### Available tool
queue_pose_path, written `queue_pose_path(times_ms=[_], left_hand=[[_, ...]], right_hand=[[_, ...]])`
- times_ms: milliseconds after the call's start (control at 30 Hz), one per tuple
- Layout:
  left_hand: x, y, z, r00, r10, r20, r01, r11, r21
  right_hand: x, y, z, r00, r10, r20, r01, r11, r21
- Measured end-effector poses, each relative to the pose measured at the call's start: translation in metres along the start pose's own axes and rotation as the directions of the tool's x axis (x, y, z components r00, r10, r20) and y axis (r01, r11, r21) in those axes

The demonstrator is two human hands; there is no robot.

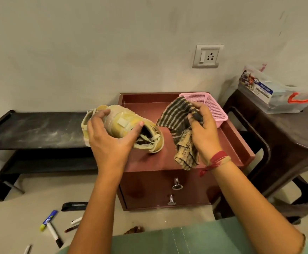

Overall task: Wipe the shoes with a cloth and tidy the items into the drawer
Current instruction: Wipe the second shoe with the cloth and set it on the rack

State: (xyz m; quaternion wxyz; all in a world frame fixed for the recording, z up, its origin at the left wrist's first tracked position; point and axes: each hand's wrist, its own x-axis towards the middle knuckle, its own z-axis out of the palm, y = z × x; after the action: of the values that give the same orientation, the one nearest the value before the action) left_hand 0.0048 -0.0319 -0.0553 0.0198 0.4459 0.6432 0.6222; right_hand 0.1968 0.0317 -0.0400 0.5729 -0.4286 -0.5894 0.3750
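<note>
Left hand (109, 138): clamped on the shoe (120, 123); fingers over its upper side, thumb at the edge of the opening.
Right hand (203, 129): fingers curled round a bunched cloth (177, 114); red thread (217, 158) tied at the wrist.
Shoe: yellow-tan, dusty, tipped on its side, opening and loose laces towards the camera. It sits over the left part of the cabinet (149, 162) top; whether its low end touches the top cannot be told.
Cloth: dark and pale stripes, one flap spread upward, the rest hanging below the hand. Just right of the shoe, not touching it.
Garment (168, 239): green, at the bottom edge.
Floor, near left: blue tube (48, 219) with a yellow cap, white marker (54, 234) beside it, flat black item (74, 206) further in.
Cabinet: red-brown, raised rim round the top.
Drawers: two fronts, both pushed in, upper knob (177, 184) and lower knob (171, 199) chrome.
Basket (215, 107): pink mesh, on the cabinet's back right corner, partly behind the cloth.
Rack (36, 129): black, dusty shelf, left of the cabinet.
Stool (287, 132): dark brown, right of the cabinet.
Box (270, 94): clear plastic, red handle, on the stool.
Socket (207, 56): white, on the wall behind.
</note>
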Motion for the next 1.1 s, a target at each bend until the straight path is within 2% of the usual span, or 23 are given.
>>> queue_pose_path(times_ms=[167, 300, 400, 467, 533, 600, 667, 800, 933, 1033, 1100], left_hand=[[-0.001, 0.021, 0.020, 0.956, 0.207, 0.209, -0.221, 0.974, 0.043], [0.000, 0.030, 0.028, 0.903, 0.301, 0.307, -0.334, 0.941, 0.059], [0.000, 0.031, 0.030, 0.874, 0.348, 0.339, -0.387, 0.920, 0.054], [-0.002, 0.030, 0.030, 0.857, 0.384, 0.344, -0.423, 0.905, 0.045], [-0.003, 0.028, 0.031, 0.838, 0.430, 0.336, -0.467, 0.884, 0.032], [-0.003, 0.025, 0.030, 0.826, 0.458, 0.329, -0.495, 0.868, 0.035], [-0.004, 0.023, 0.031, 0.818, 0.475, 0.323, -0.515, 0.856, 0.045], [-0.003, 0.019, 0.030, 0.822, 0.477, 0.311, -0.508, 0.861, 0.022], [-0.001, 0.015, 0.023, 0.835, 0.459, 0.305, -0.486, 0.874, 0.016], [0.002, 0.009, 0.019, 0.835, 0.467, 0.290, -0.493, 0.870, 0.019], [0.003, 0.005, 0.015, 0.833, 0.480, 0.276, -0.505, 0.863, 0.021]], right_hand=[[0.003, -0.018, -0.015, 0.995, -0.099, -0.031, 0.098, 0.995, -0.035], [-0.002, -0.034, -0.022, 0.959, -0.283, 0.028, 0.284, 0.943, -0.176], [-0.012, -0.044, -0.020, 0.899, -0.389, 0.203, 0.431, 0.868, -0.245], [-0.018, -0.042, -0.016, 0.846, -0.370, 0.383, 0.484, 0.835, -0.261], [-0.016, -0.030, -0.012, 0.850, -0.325, 0.415, 0.441, 0.870, -0.221], [-0.008, -0.019, -0.012, 0.911, -0.238, 0.338, 0.287, 0.952, -0.104], [-0.007, -0.015, -0.010, 0.942, -0.163, 0.292, 0.181, 0.983, -0.033], [-0.019, -0.017, -0.001, 0.911, -0.275, 0.306, 0.298, 0.954, -0.029], [-0.009, -0.010, -0.001, 0.944, -0.154, 0.291, 0.170, 0.985, -0.029], [-0.018, -0.011, 0.003, 0.907, -0.228, 0.354, 0.242, 0.970, 0.005], [-0.019, -0.012, 0.006, 0.883, -0.224, 0.412, 0.225, 0.973, 0.046]])
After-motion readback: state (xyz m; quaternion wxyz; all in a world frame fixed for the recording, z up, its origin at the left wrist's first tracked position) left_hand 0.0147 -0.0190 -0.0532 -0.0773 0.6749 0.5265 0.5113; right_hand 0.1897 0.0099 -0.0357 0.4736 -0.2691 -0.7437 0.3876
